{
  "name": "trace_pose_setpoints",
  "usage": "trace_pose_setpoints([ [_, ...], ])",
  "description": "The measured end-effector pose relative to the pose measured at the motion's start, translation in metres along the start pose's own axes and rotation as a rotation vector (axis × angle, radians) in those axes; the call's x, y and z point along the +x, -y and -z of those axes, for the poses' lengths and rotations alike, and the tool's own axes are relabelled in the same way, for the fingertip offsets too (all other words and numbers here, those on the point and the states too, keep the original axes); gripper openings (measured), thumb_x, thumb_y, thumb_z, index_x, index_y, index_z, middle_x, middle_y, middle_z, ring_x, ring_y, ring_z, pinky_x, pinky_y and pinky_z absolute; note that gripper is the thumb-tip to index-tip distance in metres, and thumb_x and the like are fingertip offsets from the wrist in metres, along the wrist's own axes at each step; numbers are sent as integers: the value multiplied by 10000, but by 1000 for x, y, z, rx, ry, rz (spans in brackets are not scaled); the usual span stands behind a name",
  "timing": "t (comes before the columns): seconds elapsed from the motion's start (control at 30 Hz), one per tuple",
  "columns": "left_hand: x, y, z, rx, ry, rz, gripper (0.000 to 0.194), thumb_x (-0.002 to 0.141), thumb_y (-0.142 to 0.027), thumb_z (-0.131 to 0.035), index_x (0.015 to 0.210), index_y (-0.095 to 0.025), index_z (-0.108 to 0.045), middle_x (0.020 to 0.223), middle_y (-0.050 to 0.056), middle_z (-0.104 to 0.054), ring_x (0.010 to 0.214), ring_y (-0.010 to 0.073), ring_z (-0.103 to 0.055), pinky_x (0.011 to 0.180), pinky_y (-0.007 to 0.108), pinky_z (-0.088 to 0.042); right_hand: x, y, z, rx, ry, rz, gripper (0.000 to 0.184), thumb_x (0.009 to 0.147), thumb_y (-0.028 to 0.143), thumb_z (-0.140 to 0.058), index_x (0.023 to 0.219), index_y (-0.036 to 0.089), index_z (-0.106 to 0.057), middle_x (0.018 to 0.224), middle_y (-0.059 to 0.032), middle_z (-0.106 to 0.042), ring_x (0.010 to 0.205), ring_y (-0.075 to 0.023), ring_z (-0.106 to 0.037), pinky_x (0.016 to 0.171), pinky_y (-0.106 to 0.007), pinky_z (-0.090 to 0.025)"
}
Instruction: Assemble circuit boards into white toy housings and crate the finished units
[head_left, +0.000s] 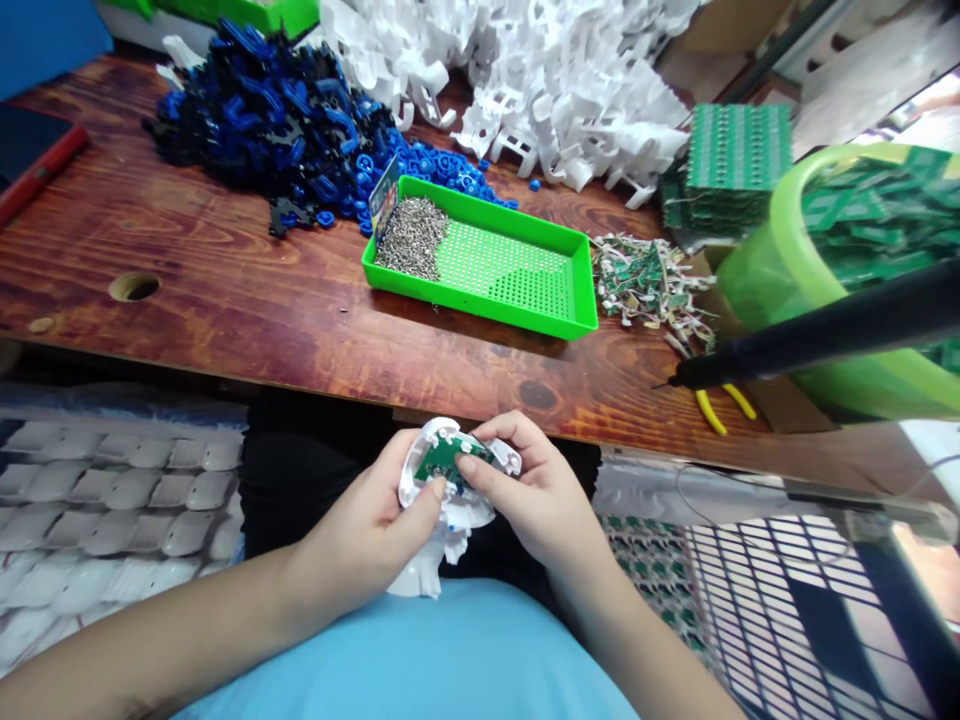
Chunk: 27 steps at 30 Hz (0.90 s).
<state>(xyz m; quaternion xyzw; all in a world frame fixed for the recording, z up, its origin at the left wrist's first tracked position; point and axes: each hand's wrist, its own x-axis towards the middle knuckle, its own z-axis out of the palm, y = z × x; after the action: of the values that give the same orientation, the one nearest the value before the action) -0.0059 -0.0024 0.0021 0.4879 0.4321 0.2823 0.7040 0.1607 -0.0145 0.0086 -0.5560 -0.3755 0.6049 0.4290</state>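
Observation:
Over my lap, just off the table's front edge, both hands grip a white plastic shell (412, 468) with a green circuit board (442, 457) seated in it. My left hand (382, 515) is wrapped round the shell's left side, its thumb on the lower rim. My right hand (529, 480) closes on the right side, with the thumb pressed on the board. Further white plastic parts (420, 570) show below the shell, partly covered by the hands. The fingers under the shell are hidden.
On the wooden table (225, 300) stands a green tray (517, 315) with small screws (412, 235). Behind lie blue and black parts (277, 110) and white shells (555, 80). To the right are wired boards (645, 280), a green tub (772, 260), yellow-handled pliers (710, 411) and a hanging black screwdriver (810, 335).

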Motion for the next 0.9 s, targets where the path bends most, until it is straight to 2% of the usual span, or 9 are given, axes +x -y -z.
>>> trace_pose_setpoints([
  [0.1,4,0,-2,-256,-26,99,356,865,-324,-600,1194,-216,-521,1028,40,-680,900,193,-644,780,266,-500,2,-3,-2,85,9,21,259,750,323,-722,934,219,-573,790,35,-594,654,-75,-529,603,-187,-444],
  [0.2,6,-2,-3,-476,-57,162,359,838,-276,-643,1186,-248,-557,1015,12,-696,898,180,-654,796,260,-493,2,-4,-1,161,43,22,338,778,324,-697,1074,236,-560,912,13,-632,783,-91,-582,699,-198,-483],
  [0.27,5,-3,-2,-578,-36,183,340,837,-267,-640,1172,-260,-580,1011,5,-700,903,173,-654,811,255,-486,2,-3,1,152,54,13,342,789,328,-688,1090,228,-562,936,2,-640,829,-98,-592,730,-202,-490],
  [0.33,4,-3,1,-633,-7,214,333,844,-279,-622,1175,-256,-587,1015,13,-699,905,174,-651,811,258,-485,2,-1,4,144,57,-7,309,783,323,-694,1050,217,-580,895,8,-638,790,-91,-589,706,-195,-487],
  [0.5,0,-3,5,-500,44,263,440,801,-299,-685,1216,-251,-547,973,16,-697,860,171,-643,756,250,-488,2,0,8,109,77,-30,271,745,321,-725,945,197,-590,778,27,-597,682,-83,-550,627,-194,-464],
  [0.63,-1,-8,-2,-367,-9,244,575,742,-261,-745,1256,-242,-487,1047,40,-700,939,201,-646,759,255,-492,3,-2,7,58,41,17,266,749,351,-714,911,195,-572,763,28,-579,665,-86,-536,606,-201,-454],
  [0.77,0,-16,-11,-365,-58,222,626,737,-272,-752,1290,-245,-459,1109,54,-687,1001,221,-642,767,254,-502,4,-1,10,45,42,52,314,771,364,-690,1015,200,-576,855,4,-624,734,-103,-585,670,-227,-488],
  [0.83,4,-23,-13,-389,-63,222,611,721,-266,-769,1266,-243,-494,1065,51,-702,925,205,-662,730,243,-511,4,3,17,8,59,110,357,805,367,-654,1111,208,-561,954,-23,-650,822,-122,-619,742,-256,-511],
  [0.9,11,-32,-12,-408,-55,263,554,704,-252,-782,1207,-236,-551,952,38,-728,779,177,-674,663,233,-512,2,7,30,-122,-18,242,350,851,361,-599,1167,219,-546,1006,-42,-662,883,-140,-638,789,-284,-522],
])
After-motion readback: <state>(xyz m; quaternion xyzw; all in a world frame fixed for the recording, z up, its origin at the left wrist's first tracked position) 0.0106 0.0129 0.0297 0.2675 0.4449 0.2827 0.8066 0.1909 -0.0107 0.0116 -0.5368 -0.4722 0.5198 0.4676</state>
